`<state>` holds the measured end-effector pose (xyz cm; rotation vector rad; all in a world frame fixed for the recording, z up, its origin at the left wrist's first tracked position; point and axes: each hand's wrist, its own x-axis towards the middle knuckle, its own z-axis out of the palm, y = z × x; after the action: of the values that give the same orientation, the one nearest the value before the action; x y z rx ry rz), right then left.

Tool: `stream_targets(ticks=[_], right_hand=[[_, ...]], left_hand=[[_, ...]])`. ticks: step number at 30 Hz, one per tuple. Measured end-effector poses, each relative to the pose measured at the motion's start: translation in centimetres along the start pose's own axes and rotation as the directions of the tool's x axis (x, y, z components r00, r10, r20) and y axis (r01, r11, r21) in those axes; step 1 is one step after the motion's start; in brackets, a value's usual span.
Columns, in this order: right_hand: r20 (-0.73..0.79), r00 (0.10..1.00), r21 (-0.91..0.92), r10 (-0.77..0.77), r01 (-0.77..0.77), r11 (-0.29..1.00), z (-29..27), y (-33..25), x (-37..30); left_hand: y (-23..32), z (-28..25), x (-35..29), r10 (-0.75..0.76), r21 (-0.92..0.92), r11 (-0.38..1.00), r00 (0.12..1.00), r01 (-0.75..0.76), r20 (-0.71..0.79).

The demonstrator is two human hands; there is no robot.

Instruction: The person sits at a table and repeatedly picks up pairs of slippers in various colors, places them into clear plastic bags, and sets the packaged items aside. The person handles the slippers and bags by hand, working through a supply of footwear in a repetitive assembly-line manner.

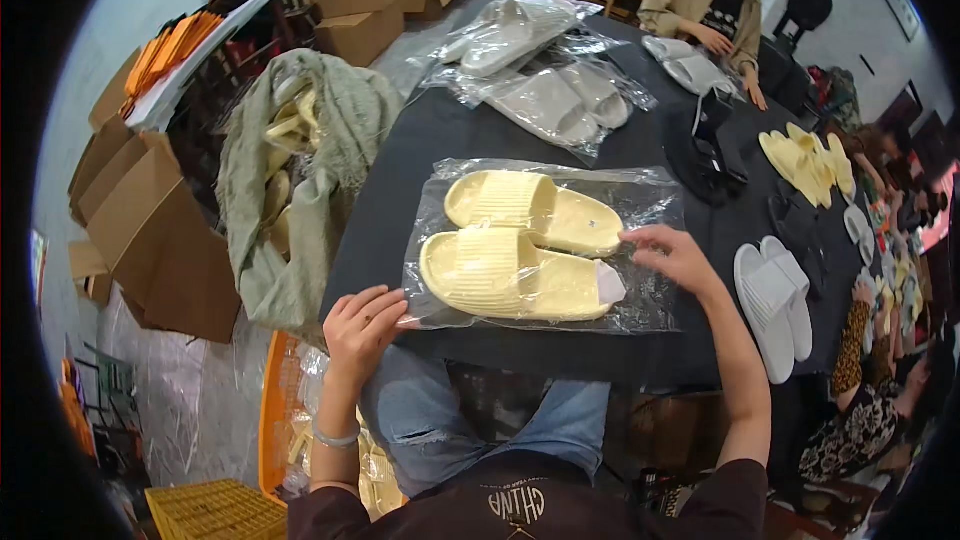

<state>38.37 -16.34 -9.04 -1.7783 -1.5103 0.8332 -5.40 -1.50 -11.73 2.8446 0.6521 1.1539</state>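
Dark shirt (430,505) up close, then yellow slippers (475,270) side by side in a clear bag (650,202) on the desk (580,355), probably flat so they fit. Left hand (358,335) maybe steadies the corner, can't tell if it's pinching; right hand (677,258) has fingers loosely spread by a heel.

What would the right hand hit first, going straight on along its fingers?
Likely the farther yellow slipper, at its heel end, through the clear bag. The right hand is right by it; whether it already touches is unclear.
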Motion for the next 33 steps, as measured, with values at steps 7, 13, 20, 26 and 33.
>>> stream_targets(ticks=[7,13,20,26,33], right_hand=[[0.297,0.855,-0.627,-0.426,0.511,0.588,3.6,-2.8,4.6],[0.359,0.848,-0.481,-0.39,0.527,0.701,8.7,-1.6,11.0],[0.128,0.91,-0.647,-0.395,0.378,0.662,11.5,-3.1,11.4],[0.356,0.864,-0.604,-0.356,0.504,0.618,10.7,-0.2,13.9],[0.271,0.831,-0.501,-0.486,0.553,0.666,10.0,-1.0,11.3]], left_hand=[[-2.0,-2.9,2.5,-0.173,-0.242,0.938,0.941,0.248,0.291],[-8.7,6.5,11.9,-0.532,-0.278,0.741,0.787,0.611,0.311],[-11.5,12.8,15.2,-0.556,-0.199,0.705,0.705,0.68,0.44],[-13.1,14.3,16.6,-0.375,0.087,0.927,0.898,0.365,0.23],[-10.1,14.6,14.1,-0.422,0.075,0.905,0.906,0.419,0.031]])
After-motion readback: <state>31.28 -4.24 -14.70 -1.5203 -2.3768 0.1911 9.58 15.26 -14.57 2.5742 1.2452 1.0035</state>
